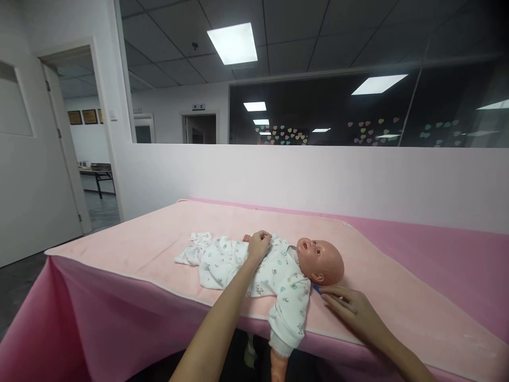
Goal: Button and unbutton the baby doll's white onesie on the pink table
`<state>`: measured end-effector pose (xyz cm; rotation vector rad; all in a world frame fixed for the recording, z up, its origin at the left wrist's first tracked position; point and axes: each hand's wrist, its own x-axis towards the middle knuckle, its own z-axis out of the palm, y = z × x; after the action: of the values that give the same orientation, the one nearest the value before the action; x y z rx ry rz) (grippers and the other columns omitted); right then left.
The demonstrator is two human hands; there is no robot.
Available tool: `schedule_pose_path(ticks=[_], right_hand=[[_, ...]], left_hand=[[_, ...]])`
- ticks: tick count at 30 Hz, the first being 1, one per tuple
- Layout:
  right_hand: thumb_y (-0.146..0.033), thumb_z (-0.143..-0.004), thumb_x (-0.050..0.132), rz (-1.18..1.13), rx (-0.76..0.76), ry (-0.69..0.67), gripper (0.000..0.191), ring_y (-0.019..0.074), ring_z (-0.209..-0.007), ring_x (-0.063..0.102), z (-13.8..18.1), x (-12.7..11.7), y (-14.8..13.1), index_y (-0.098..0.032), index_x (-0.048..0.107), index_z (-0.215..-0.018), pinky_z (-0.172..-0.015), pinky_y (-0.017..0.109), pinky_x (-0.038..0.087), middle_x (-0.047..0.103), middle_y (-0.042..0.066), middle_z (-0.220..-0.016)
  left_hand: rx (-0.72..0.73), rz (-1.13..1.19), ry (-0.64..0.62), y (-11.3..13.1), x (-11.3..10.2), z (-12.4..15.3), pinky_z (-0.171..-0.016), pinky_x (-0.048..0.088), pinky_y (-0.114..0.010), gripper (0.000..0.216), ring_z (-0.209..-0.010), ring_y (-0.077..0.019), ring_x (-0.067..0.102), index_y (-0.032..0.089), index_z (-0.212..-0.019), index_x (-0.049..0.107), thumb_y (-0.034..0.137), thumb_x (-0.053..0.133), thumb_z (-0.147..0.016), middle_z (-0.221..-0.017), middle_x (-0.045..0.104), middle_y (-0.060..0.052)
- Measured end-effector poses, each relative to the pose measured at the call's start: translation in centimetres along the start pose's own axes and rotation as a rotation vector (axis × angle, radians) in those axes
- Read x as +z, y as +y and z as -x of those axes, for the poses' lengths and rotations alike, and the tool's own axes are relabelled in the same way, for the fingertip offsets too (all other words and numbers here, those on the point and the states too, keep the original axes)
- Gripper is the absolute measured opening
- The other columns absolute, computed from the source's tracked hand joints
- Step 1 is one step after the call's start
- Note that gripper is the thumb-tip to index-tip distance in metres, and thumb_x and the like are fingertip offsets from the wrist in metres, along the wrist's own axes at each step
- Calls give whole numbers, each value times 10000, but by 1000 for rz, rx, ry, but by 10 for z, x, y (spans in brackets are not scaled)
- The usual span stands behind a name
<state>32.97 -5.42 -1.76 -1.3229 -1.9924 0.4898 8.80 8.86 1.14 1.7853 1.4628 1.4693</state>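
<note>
A baby doll [320,260] in a white patterned romper [238,265] lies on its back on a pale pink towel [139,249]. Its head points right and one arm hangs over the table's front edge. My left hand [259,245] rests on the doll's chest with fingers curled down onto the romper. My right hand [350,307] lies on the towel just below the doll's head, fingers stretched toward the neck. A small blue thing [316,289] shows at its fingertips; I cannot tell what it is.
The towel covers a table draped in a darker pink cloth [457,254]. A white half wall [318,175] with dark glass above runs behind it. An open doorway [85,143] is at the left, with a table beyond.
</note>
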Motion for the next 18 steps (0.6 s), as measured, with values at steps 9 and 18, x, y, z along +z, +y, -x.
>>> schedule_pose_path(ticks=[9,18], right_hand=[[-359,-839,474,3,-104,50,223,191,-1032,535,1,0,0,-298,601,-1012,-860,357,445,567,29,-1148],[-330,-839,384,233,-201,-24,374,236,-1080,521,5,3,23,-268,546,-1170,-939,422,411,568,40,-1174]], left_hand=[[-22,1,-20,1,0,-1,-632,377,-236,209,-591,-122,537,166,-741,637,233,441,-718,-588,595,3],[-54,8,-18,0,1,0,-645,382,-244,207,-581,-121,537,172,-755,641,235,449,-714,-606,606,3]])
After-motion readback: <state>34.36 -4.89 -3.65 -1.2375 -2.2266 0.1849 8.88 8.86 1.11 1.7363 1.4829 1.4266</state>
